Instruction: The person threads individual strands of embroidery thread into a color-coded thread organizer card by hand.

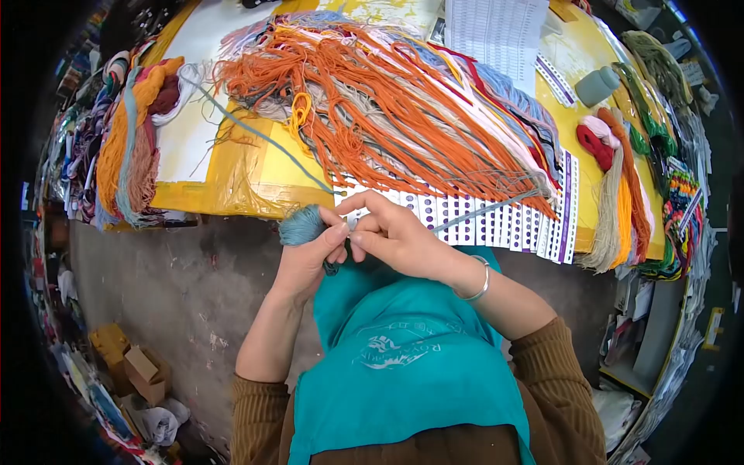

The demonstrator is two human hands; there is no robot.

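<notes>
Hands meet just off the desk [256, 182] front edge: left hand [310, 252] closed round a small blue-grey yarn skein [299, 225], right hand [395, 236] pinching its strand. I judge the skein light, soft and tangle-prone; best gripped mid-bundle, not by loose ends.

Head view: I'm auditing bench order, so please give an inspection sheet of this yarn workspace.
Surface: table wrapped in yellow tape, mostly covered.
Job's things: blue-grey yarn bundle; blue-grey strand running across the table.
Clutter: orange yarn pile, punched thread cards, printed sheet, bottle, skeins at both ends.
Grips: left hand closed on the bundle; right hand pinches the strand.
Cables: nothing seen.
Surroundings: concrete floor, cardboard boxes.
</notes>
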